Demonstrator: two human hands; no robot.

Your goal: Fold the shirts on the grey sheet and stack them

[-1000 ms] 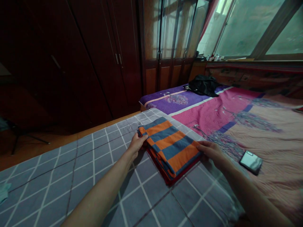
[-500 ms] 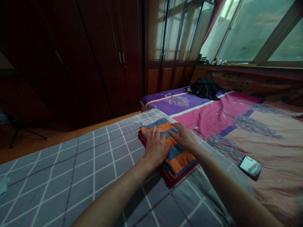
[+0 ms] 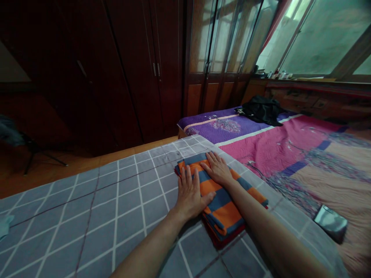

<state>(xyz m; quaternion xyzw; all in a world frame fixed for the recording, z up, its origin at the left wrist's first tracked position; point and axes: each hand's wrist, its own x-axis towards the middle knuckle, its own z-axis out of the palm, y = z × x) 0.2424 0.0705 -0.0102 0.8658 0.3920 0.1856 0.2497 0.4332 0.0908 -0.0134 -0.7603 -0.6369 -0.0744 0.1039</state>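
Note:
A folded cloth with orange and blue-grey stripes (image 3: 226, 208) lies on top of a dark red folded cloth (image 3: 222, 242), both on the grey checked cover (image 3: 130, 200). My left hand (image 3: 189, 195) rests on the left edge of the striped cloth, fingers stretched out and thumb spread to the right. Flat on the upper part of the same cloth is my right hand (image 3: 217, 169), its fingers extended. Neither hand grips anything.
Beyond the checked surface is a bed with a purple, pink and beige cover (image 3: 261, 143). A phone (image 3: 331, 223) and a black garment (image 3: 261, 110) lie on it. Dark wardrobes (image 3: 139, 77) stand behind. A pale cloth (image 3: 5, 226) is at the far left.
The striped cloth now shows wider, extending further right under my right forearm. My hands are further apart and flatter. The view has shifted, moving the phone lower and to the right.

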